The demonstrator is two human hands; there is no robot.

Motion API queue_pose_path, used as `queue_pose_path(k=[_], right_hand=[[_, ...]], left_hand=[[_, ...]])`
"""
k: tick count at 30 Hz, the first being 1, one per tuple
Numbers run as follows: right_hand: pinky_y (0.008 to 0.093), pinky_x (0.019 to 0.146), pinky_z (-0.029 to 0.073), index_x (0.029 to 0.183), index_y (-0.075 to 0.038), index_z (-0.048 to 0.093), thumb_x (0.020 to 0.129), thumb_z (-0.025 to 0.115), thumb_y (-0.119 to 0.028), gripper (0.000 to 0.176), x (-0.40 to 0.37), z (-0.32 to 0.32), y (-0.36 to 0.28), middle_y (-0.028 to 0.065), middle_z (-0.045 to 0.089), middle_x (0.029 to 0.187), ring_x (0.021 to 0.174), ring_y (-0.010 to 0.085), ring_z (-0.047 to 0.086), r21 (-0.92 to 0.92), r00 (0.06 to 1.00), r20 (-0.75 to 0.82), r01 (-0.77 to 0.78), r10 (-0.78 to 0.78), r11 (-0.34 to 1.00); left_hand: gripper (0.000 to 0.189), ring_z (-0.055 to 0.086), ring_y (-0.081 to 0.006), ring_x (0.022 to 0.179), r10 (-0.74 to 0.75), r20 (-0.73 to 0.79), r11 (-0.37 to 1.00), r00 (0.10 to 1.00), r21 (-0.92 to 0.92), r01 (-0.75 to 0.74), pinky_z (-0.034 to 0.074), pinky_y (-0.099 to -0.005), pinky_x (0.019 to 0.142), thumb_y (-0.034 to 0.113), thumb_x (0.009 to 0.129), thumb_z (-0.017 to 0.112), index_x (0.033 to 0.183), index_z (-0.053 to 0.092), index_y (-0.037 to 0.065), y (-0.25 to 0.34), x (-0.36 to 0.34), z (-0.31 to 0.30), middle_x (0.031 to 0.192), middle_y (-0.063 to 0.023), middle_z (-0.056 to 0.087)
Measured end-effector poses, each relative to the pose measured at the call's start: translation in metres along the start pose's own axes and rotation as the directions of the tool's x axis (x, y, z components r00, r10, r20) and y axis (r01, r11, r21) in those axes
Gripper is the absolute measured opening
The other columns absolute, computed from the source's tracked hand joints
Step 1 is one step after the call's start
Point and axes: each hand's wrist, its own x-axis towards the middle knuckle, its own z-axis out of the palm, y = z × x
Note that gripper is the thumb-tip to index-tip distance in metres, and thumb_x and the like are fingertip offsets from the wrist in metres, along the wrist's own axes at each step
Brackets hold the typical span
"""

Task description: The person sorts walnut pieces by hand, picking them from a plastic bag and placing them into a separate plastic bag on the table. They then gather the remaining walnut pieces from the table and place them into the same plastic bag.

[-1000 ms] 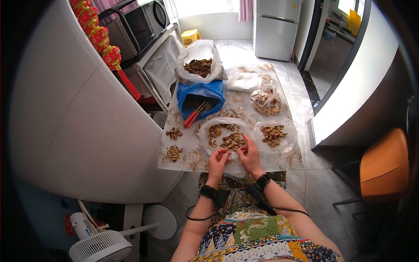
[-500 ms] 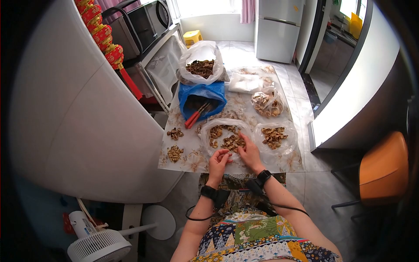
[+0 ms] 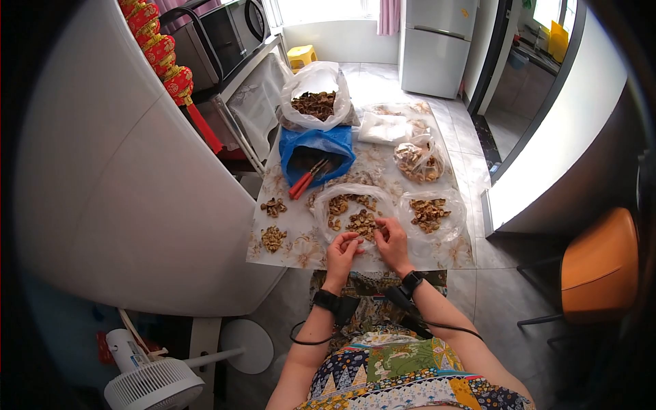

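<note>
My left hand [image 3: 343, 253] is at the near edge of an open clear plastic bag [image 3: 326, 231], its fingers curled together. Close beside it, my right hand [image 3: 391, 244] has its fingers pinched by the bag's near right side. Whatever either hand holds is too small or hidden to make out. Brown walnut pieces [image 3: 361, 223] lie in several heaps inside the bag. To the right, a second clear bag [image 3: 456, 220] holds larger walnut pieces [image 3: 429, 215]. Two small piles, one of broken brown pieces [image 3: 273, 207] and one of paler kernels [image 3: 273, 238], sit at the left on the tablecloth.
Red-handled pliers [image 3: 304, 183] rest in the mouth of a blue bag [image 3: 290, 140]. Behind it stands a big white bag [image 3: 294, 85] of brown shells. A knotted clear bag [image 3: 418, 162] and a white packet [image 3: 383, 130] are at the back right. An orange chair [image 3: 598, 263] is off to the right.
My right hand has drawn back slightly from the walnut heap toward me, its fingers now more closed. My left hand has stayed nearly in place.
</note>
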Motion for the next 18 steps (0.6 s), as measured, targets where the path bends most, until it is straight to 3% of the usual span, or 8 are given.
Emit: queue_pose_path(k=[4, 13, 16, 18], right_hand=[[0.0338, 0.066, 0.053, 0.113, -0.002, 0.066, 0.091, 0.065, -0.002, 0.023, -0.001, 0.003, 0.005, 0.012, 0.065, 0.096, 0.075, 0.0232, 0.066, 0.063, 1.0, -0.03, 0.005, -0.003, 0.998], [0.0351, 0.066, 0.052, 0.11, -0.002, 0.067, 0.09, 0.064, -0.002, 0.019, -0.001, -0.003, -0.01, 0.0127, 0.063, 0.098, 0.074, 0.0251, 0.066, -0.005, 0.999, -0.001, 0.043, -0.043, 0.999], [0.0354, 0.067, 0.052, 0.109, -0.001, 0.067, 0.089, 0.064, -0.002, 0.019, -0.001, -0.001, -0.008, 0.0135, 0.063, 0.098, 0.075, 0.0267, 0.065, -0.021, 0.999, -0.005, 0.047, -0.047, 0.999], [0.036, 0.069, 0.053, 0.108, -0.001, 0.067, 0.089, 0.064, -0.002, 0.02, -0.001, -0.002, -0.008, 0.014, 0.063, 0.099, 0.077, 0.0277, 0.066, -0.016, 1.0, 0.018, 0.009, -0.009, 1.0]], left_hand=[[0.018, 0.069, -0.0151, 0.099, -0.011, 0.007, 1.0, 1.0, 0.0, 0.011, 0.062, -0.0291, 0.081, 0.004, 0.101, 0.059, 0.118, 0.062, -0.003, -0.001, 0.0, -0.001, 0.109, -0.0093, 0.069], [0.019, 0.068, -0.0143, 0.101, 0.058, 0.023, 0.995, 0.998, 0.077, -0.059, 0.06, -0.0281, 0.076, 0.004, 0.101, 0.059, 0.119, 0.063, -0.001, 0.012, -0.002, 0.013, 0.116, -0.0067, 0.064], [0.023, 0.068, -0.021, 0.104, 0.243, 0.095, 0.849, 0.966, 0.461, -0.258, 0.057, -0.0334, 0.084, 0.007, 0.098, 0.063, 0.12, 0.063, -0.001, 0.021, 0.016, 0.014, 0.119, -0.012, 0.064], [0.031, 0.063, -0.029, 0.114, 0.288, 0.178, 0.705, 0.941, 0.626, -0.334, 0.052, -0.0375, 0.095, 0.01, 0.095, 0.065, 0.124, 0.061, 0.001, 0.031, 0.033, 0.015, 0.127, -0.0161, 0.061]])
